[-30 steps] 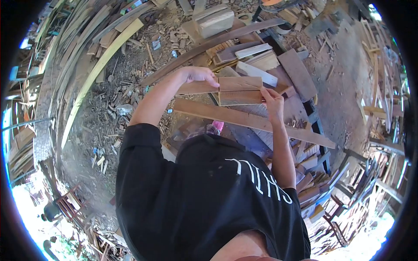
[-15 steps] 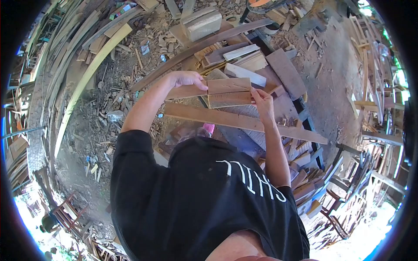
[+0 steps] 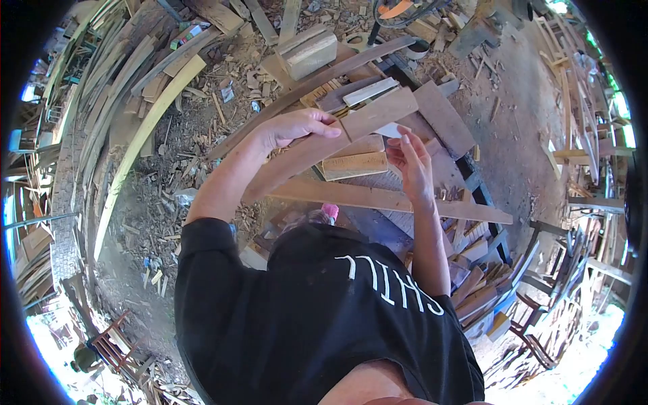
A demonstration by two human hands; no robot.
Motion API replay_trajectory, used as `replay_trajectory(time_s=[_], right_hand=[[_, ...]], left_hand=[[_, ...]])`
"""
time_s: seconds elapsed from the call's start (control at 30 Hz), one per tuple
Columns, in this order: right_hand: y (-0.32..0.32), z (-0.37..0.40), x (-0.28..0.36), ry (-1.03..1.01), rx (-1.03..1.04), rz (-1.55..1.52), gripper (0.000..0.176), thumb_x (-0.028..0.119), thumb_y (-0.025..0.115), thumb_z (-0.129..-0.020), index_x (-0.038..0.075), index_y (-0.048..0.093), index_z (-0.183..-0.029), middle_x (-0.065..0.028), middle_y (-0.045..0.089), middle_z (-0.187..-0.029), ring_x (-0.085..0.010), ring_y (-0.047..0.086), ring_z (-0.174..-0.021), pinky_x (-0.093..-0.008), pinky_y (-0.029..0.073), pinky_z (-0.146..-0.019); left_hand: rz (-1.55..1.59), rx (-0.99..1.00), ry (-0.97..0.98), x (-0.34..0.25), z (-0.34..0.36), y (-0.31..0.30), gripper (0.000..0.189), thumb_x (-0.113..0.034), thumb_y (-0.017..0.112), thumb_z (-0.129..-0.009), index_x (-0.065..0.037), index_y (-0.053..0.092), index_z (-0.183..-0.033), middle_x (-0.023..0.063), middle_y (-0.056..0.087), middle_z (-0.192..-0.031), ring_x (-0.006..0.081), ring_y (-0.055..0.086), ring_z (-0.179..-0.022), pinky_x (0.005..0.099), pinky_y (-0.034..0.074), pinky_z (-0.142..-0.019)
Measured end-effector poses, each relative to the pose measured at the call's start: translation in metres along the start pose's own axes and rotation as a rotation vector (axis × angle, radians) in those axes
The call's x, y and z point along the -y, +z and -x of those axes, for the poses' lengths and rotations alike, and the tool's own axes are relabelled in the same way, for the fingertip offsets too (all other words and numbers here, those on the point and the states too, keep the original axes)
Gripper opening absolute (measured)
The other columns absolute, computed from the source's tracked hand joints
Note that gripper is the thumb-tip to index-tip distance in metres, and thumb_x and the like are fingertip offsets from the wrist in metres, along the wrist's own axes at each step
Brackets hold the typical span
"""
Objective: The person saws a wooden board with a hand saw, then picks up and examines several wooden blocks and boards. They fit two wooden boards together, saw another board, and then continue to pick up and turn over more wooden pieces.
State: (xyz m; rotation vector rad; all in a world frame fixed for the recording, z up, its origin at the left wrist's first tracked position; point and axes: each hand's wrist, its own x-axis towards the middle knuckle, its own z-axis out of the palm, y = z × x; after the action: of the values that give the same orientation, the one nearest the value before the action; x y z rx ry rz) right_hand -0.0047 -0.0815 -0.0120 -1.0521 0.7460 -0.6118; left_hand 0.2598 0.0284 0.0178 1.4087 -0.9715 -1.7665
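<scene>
My left hand (image 3: pixel 297 127) is shut on a long brown plank (image 3: pixel 378 111), holding it up at a tilt, its far end raised toward the upper right. My right hand (image 3: pixel 413 162) hovers just right of that plank with fingers spread and nothing in it. Below the lifted plank a short light board (image 3: pixel 356 165) lies on the stack of boards. A longer pale plank (image 3: pixel 378 198) lies across the stack closer to me, under both forearms.
Around the stack lie offcuts and chips on dirt. A thick pale wood block (image 3: pixel 309 50) sits farther off, a long curved yellow plank (image 3: pixel 145 131) at left, a wide dark board (image 3: pixel 442 118) at right. More stacked boards (image 3: pixel 479 283) lie at lower right, a wooden chair (image 3: pixel 115 347) at lower left.
The plank in my left hand has lifted and swung from level to a tilt, off the short board. My right hand has let go of the boards' end and opened.
</scene>
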Motion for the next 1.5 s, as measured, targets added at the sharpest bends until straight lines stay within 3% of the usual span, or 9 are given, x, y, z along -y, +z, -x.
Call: replay_trajectory(time_s=[0.3,0.57,0.67,0.73,0.77,0.83,0.9,1.1,1.5], right_hand=[[0.042,0.035,-0.004,0.125,0.327,-0.121,0.038,0.025,0.046,-0.101,0.001,0.047,-0.13,-0.0067,0.061,-0.108,-0.0148,0.059,-0.095,-0.0319,0.048,-0.083],[0.032,0.043,-0.004,0.116,0.108,-0.449,0.032,0.023,0.044,-0.102,0.003,0.05,-0.127,-0.0029,0.06,-0.112,-0.0088,0.057,-0.099,-0.0263,0.047,-0.086],[0.028,0.046,0.001,0.101,0.002,-0.455,0.035,0.024,0.042,-0.102,0.005,0.049,-0.13,-0.003,0.061,-0.102,-0.011,0.059,-0.091,-0.0263,0.048,-0.081],[0.022,0.05,0.006,0.185,0.045,-0.465,0.039,0.027,0.04,-0.102,0.005,0.046,-0.133,-0.0013,0.057,-0.086,-0.0106,0.055,-0.073,-0.0258,0.047,-0.066],[0.018,0.05,0.005,0.177,0.039,-0.468,0.039,0.027,0.04,-0.102,0.005,0.046,-0.133,-0.0013,0.057,-0.086,-0.0106,0.055,-0.073,-0.0258,0.047,-0.066],[0.011,0.049,0.0,0.241,0.1,-0.545,0.042,0.029,0.04,-0.101,0.004,0.043,-0.135,0.0002,0.048,-0.073,-0.01,0.046,-0.06,-0.0248,0.039,-0.053],[0.009,0.052,0.0,0.226,0.144,-0.561,0.043,0.029,0.042,-0.101,0.004,0.042,-0.135,0.0003,0.047,-0.071,-0.0099,0.044,-0.059,-0.0244,0.036,-0.052],[0.003,0.052,0.0,0.206,0.181,-0.522,0.044,0.032,0.04,-0.101,0.004,0.043,-0.135,-0.0008,0.048,-0.069,-0.0093,0.044,-0.056,-0.0232,0.036,-0.051],[0.002,0.051,-0.011,0.166,0.137,-0.419,0.045,0.034,0.04,-0.101,0.005,0.045,-0.135,-0.0012,0.049,-0.069,-0.0088,0.046,-0.055,-0.023,0.037,-0.051]], left_hand=[[0.357,-0.054,0.202,-0.037,-0.036,0.02,0.036,-0.022,0.068,-0.087,-0.007,0.06,-0.119,0.0005,0.066,-0.103,0.0085,0.063,-0.088,0.0266,0.051,-0.079],[0.413,-0.126,0.341,-0.047,-0.058,0.056,0.038,-0.022,0.067,-0.088,-0.008,0.057,-0.122,0.0005,0.065,-0.105,0.0112,0.063,-0.092,0.0292,0.052,-0.077],[0.461,-0.128,0.398,-0.042,-0.068,0.068,0.041,-0.02,0.072,-0.085,-0.012,0.055,-0.121,-0.0019,0.064,-0.102,0.0078,0.063,-0.089,0.0252,0.055,-0.073],[0.434,-0.162,0.379,-0.042,-0.069,0.076,0.044,-0.018,0.073,-0.083,-0.015,0.054,-0.122,-0.0024,0.064,-0.102,0.0076,0.062,-0.091,0.0265,0.054,-0.076],[0.441,-0.158,0.368,-0.042,-0.07,0.078,0.05,-0.014,0.075,-0.081,-0.016,0.051,-0.125,0.0011,0.062,-0.107,0.0107,0.061,-0.094,0.0293,0.052,-0.082],[0.43,-0.157,0.407,-0.043,-0.07,0.086,0.053,-0.011,0.075,-0.08,-0.015,0.049,-0.126,0.0033,0.061,-0.109,0.0127,0.061,-0.096,0.031,0.052,-0.084],[0.407,-0.182,0.46,-0.045,-0.073,0.091,0.063,-0.005,0.077,-0.077,-0.011,0.044,-0.131,0.0088,0.057,-0.113,0.0177,0.06,-0.099,0.0336,0.051,-0.087],[0.346,-0.268,0.48,-0.049,-0.071,0.1,0.071,-0.003,0.078,-0.075,-0.01,0.04,-0.134,0.0079,0.053,-0.115,0.0154,0.06,-0.095,0.0298,0.05,-0.088],[0.33,-0.189,0.525,-0.039,-0.074,0.094,0.085,-0.005,0.078,-0.074,-0.009,0.03,-0.144,0.0068,0.051,-0.113,0.018,0.061,-0.095,0.0323,0.052,-0.084]])
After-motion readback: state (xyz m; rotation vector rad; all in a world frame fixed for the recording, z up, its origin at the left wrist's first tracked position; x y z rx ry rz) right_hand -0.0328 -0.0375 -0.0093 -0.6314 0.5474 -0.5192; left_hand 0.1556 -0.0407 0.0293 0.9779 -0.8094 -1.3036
